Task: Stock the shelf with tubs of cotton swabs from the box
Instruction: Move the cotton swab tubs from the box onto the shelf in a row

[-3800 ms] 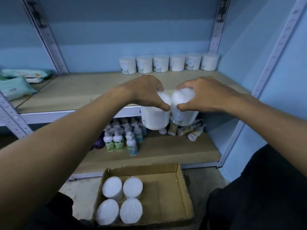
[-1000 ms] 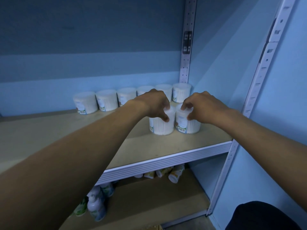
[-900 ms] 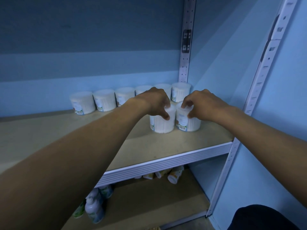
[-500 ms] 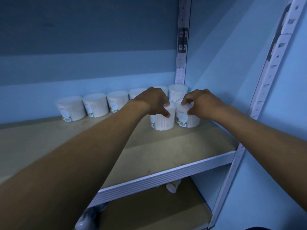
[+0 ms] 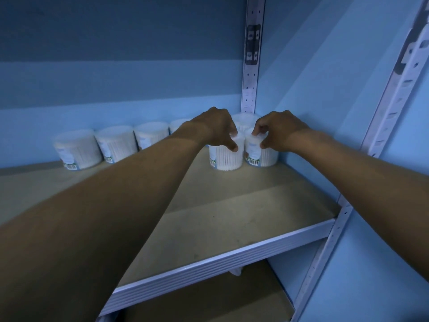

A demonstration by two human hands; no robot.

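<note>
Two clear tubs of white cotton swabs stand side by side on the wooden shelf (image 5: 232, 205), near its back right corner. My left hand (image 5: 214, 129) grips the top of the left tub (image 5: 226, 158) with curled fingers. My right hand (image 5: 277, 131) grips the top of the right tub (image 5: 263, 155) the same way. Both tubs rest upright on the board, just in front of a back row of several like tubs (image 5: 116, 144) along the wall. The box is out of view.
A perforated metal upright (image 5: 251, 66) rises in the back corner and another upright (image 5: 380, 126) stands at the front right. Blue walls close the shelf behind and to the right. A lower shelf (image 5: 209, 300) shows beneath.
Both hands carried the tubs up from the box and onto the shelf, then slid them back toward the rear row. The view has tilted upward, so the box and lower bottles have dropped from sight.
</note>
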